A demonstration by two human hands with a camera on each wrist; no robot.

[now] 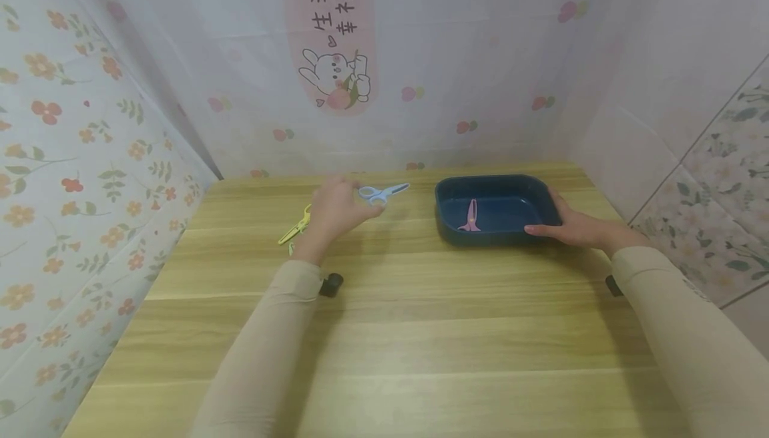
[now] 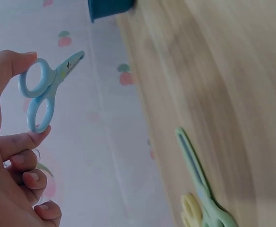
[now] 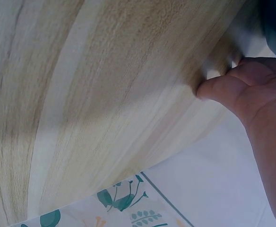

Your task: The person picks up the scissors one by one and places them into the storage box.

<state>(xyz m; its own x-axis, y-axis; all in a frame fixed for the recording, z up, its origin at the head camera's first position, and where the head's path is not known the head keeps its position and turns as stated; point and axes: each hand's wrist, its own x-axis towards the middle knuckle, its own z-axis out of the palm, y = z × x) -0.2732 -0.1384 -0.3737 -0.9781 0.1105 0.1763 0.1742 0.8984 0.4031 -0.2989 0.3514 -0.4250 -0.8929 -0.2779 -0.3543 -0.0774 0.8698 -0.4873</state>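
Observation:
My left hand (image 1: 338,212) holds light blue scissors (image 1: 384,193) above the table, pinching their handle loops between thumb and a finger; the left wrist view shows the blades pointing away from the palm. My right hand (image 1: 579,228) grips the right end of a dark blue rectangular basin (image 1: 498,238), its thumb over the front rim. Inside the basin, pink scissors (image 1: 472,215) lean at the left. Yellow scissors (image 1: 294,231) lie on the table by my left hand, partly hidden by it. Beside them are green scissors (image 2: 199,179), mostly hidden in the head view.
The wood-grain table (image 1: 408,331) meets a printed curtain (image 1: 240,77) at the back. Flowered cloth (image 1: 78,177) hangs on the left, and another patterned sheet (image 1: 721,211) stands close by my right arm. Small black pieces (image 1: 330,284) show at both wrists.

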